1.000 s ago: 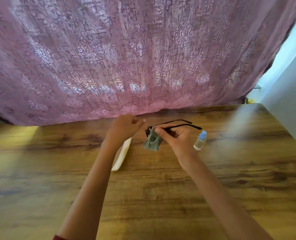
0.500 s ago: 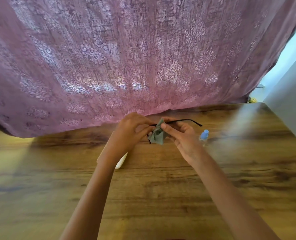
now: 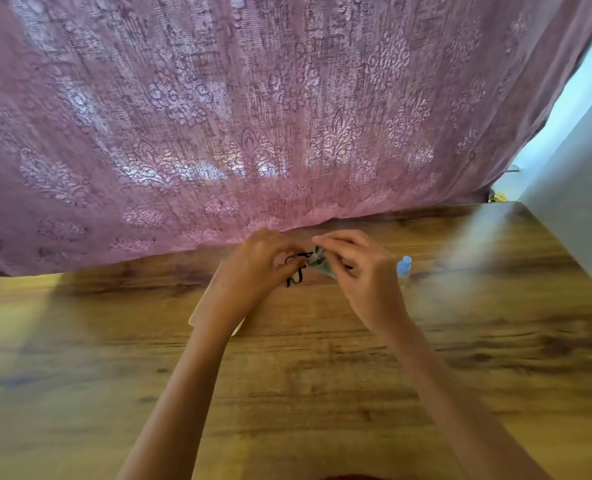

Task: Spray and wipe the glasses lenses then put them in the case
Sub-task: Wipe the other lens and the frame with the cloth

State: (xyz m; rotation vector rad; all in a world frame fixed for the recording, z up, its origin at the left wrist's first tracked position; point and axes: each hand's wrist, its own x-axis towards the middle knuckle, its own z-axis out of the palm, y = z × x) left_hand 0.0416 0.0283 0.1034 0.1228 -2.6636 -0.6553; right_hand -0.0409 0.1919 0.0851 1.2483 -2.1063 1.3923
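Black-framed glasses [image 3: 295, 270] are held above the wooden table [image 3: 322, 393] between both hands. My left hand [image 3: 256, 268] grips the frame on its left side. My right hand [image 3: 360, 271] pinches a grey-green cloth [image 3: 320, 263] against the right lens. A small clear spray bottle [image 3: 404, 269] with a blue cap stands just right of my right hand. The white case [image 3: 215, 308] lies on the table under my left wrist, mostly hidden.
A purple patterned curtain [image 3: 253, 116] hangs along the table's far edge. A pale wall [image 3: 578, 209] borders the table on the right. Bare wood stretches toward me and to the left.
My left hand has come over to the glasses and taken hold of the frame. The glasses have turned, and the temple arms that pointed right no longer show. The view has tilted slightly.
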